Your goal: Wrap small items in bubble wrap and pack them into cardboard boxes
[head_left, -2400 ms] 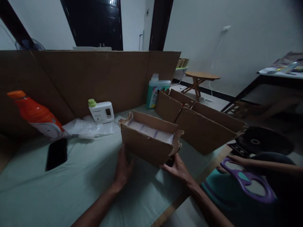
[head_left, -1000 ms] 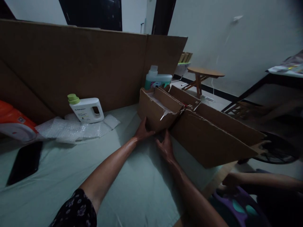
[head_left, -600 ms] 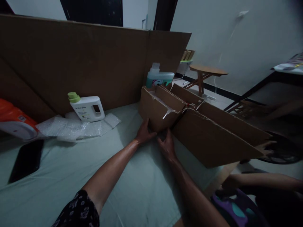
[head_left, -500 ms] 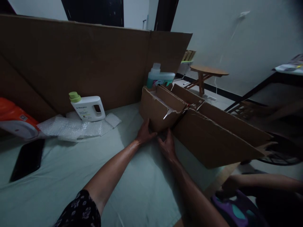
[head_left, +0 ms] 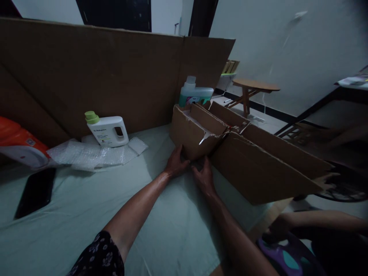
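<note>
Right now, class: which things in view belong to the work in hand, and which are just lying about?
Work in hand, it seems:
small box, at left hand and right hand
long box and back box, close by

Lying about:
phone
bubble wrap
white bottle
orange bottle
teal bottle

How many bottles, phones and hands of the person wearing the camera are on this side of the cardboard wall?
Bottles: 3 (orange bottle, white bottle, teal bottle)
Phones: 1 (black phone)
Wearer's hands: 2 (left hand, right hand)
Total: 6
</note>
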Available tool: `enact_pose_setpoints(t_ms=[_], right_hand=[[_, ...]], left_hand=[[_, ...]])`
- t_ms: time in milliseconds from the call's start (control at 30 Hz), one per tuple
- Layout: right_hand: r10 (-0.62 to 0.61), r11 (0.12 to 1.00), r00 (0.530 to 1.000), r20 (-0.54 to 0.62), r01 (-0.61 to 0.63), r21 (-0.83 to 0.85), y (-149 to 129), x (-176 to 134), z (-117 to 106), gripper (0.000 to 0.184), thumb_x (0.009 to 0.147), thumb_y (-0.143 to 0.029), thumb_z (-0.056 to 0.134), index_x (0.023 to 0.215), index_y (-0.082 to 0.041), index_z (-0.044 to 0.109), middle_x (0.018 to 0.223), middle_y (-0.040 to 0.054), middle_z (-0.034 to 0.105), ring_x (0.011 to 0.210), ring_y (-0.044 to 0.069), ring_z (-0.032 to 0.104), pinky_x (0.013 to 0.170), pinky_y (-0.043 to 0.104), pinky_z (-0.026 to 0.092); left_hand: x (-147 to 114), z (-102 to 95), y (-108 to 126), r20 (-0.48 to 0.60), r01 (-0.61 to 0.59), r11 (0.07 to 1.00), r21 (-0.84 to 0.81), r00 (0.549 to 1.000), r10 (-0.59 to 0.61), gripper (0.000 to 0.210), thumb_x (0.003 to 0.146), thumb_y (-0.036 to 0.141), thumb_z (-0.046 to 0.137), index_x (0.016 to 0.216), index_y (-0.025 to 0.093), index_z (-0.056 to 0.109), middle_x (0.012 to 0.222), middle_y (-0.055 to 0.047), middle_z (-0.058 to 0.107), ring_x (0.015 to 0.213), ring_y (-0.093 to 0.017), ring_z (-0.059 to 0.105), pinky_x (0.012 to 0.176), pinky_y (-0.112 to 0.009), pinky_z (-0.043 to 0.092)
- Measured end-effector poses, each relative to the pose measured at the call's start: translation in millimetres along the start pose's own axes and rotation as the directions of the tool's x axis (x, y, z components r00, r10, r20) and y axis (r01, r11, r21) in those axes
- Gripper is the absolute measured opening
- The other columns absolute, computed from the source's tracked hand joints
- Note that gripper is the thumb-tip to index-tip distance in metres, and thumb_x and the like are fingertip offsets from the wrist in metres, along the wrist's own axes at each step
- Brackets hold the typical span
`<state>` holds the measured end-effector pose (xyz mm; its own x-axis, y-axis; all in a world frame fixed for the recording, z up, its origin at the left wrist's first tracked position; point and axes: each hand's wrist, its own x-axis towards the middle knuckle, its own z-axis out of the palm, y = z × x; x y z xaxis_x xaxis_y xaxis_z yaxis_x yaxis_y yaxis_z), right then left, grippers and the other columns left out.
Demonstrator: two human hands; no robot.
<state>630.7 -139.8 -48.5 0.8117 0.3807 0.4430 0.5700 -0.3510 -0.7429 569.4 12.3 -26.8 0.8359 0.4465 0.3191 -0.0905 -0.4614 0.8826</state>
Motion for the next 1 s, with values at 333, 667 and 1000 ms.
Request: enact_pose_setpoints(t_ms=[333, 667, 1000], right_hand=[[-0.045, 0.996, 0.998, 0.045, 0.048, -0.070, -13.0, 1.5, -13.1, 0.014, 0.079, -0.024, 0.054, 0.085, -0.019, 0.066, 0.095, 0.0099, 0.067, 0.095, 0.026, 0.061, 0.090, 0.043, 0.050], [-0.118, 0.945, 0.973, 0.199, 0.172, -0.278, -31.3, -2.2, -14.7, 0.033, 0.075, -0.015, 0.051, 0.100, -0.017, 0.073, 0.105, 0.0131, 0.070, 0.101, 0.028, 0.061, 0.095, 0.043, 0.047], [-0.086, 0.854, 0.929, 0.359, 0.255, -0.453, -69.4, -71.1, -35.1, 0.043, 0.090, -0.023, 0.051, 0.130, -0.019, 0.064, 0.141, 0.0156, 0.059, 0.132, 0.031, 0.049, 0.107, 0.048, 0.039]], left_hand=[[-14.6, -0.7, 17.0, -0.003, -0.032, 0.970, 0.242, 0.999, 0.034, 0.083, 0.075, 0.017, 0.061, 0.152, 0.007, 0.032, 0.149, -0.022, 0.047, 0.141, -0.034, 0.042, 0.120, -0.049, 0.030], [-67.1, -10.0, 43.8, 0.135, -0.136, 0.843, 0.521, 0.988, 0.075, 0.051, 0.086, 0.026, 0.058, 0.135, 0.014, 0.055, 0.149, -0.020, 0.050, 0.143, -0.040, 0.036, 0.118, -0.062, 0.022], [-177.2, -31.1, 75.8, 0.320, -0.269, 0.754, 0.599, 0.944, 0.083, 0.058, 0.091, 0.038, 0.056, 0.142, 0.011, 0.052, 0.151, -0.024, 0.048, 0.142, -0.040, 0.041, 0.119, -0.060, 0.027]])
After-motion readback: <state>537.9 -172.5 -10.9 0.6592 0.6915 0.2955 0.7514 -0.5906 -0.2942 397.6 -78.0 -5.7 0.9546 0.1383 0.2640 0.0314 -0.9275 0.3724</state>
